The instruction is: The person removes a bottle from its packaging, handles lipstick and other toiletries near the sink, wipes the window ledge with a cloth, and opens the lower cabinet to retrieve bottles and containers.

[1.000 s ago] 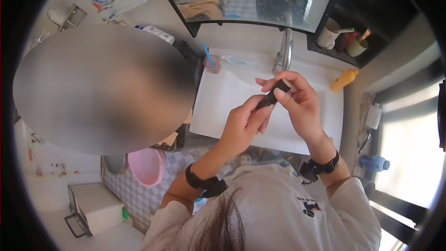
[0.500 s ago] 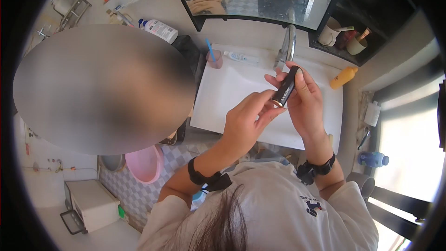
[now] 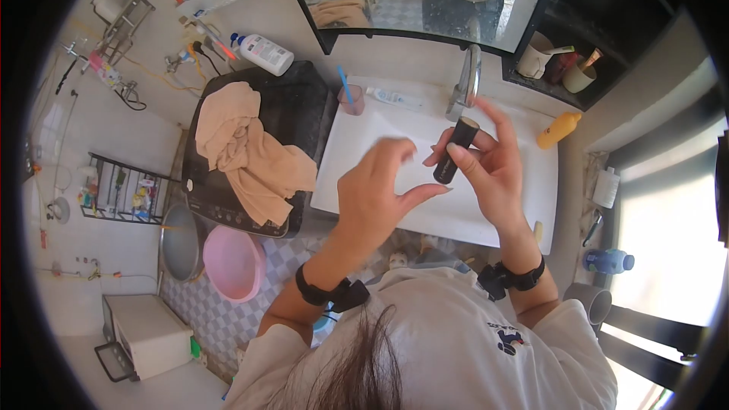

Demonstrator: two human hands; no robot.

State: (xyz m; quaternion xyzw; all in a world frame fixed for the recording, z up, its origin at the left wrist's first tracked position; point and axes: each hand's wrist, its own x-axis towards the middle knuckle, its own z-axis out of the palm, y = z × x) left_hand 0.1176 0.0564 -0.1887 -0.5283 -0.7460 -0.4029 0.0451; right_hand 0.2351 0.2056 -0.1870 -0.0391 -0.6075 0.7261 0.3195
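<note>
Over the white sink (image 3: 364, 175), my right hand (image 3: 495, 171) holds a small black tube (image 3: 457, 150) between thumb and fingers. The tube is tilted, its paler round end up towards the faucet (image 3: 472, 80). My left hand (image 3: 376, 190) is just left of the tube, its thumb and fingers apart with nothing between them. Its fingers are slightly blurred. The thumb tip comes close to the tube's lower end.
A pink cup (image 3: 351, 100) with a blue stick and a white toothpaste tube (image 3: 395, 98) lie at the sink's back edge. A yellow bottle (image 3: 560, 130) is at right. Left, a tan towel (image 3: 254, 152) lies on a black washing machine (image 3: 307, 106).
My left hand has let go of the black tube and moved left, opening. My right hand still holds the tube, now turned. The grey blur at left is gone, showing the towel and washing machine.
</note>
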